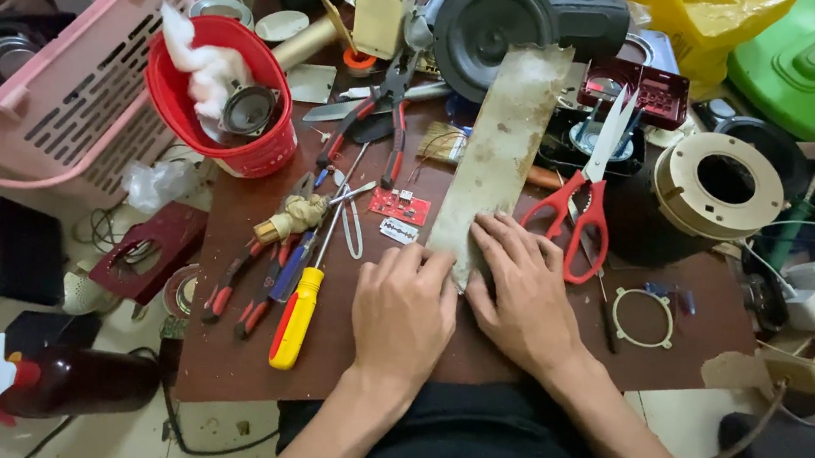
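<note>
Cluttered brown tabletop (513,366), tools and speaker parts everywhere. Both hands sit at the near end of a long, grimy pale strip (497,158) that runs away toward a black speaker cone (492,30). The left hand (402,315) lies flat with its fingertips on the strip's corner; the right hand (520,293) presses down on the same end, fingers spread. Neither hand has a closed grip on anything, just palms and fingers holding the strip flat. Red-handled scissors (583,190) lie untouched just beside the right hand, and a yellow screwdriver (299,316) lies left of the left hand. The strip looks whole and uncut, so it seems like early days.
</note>
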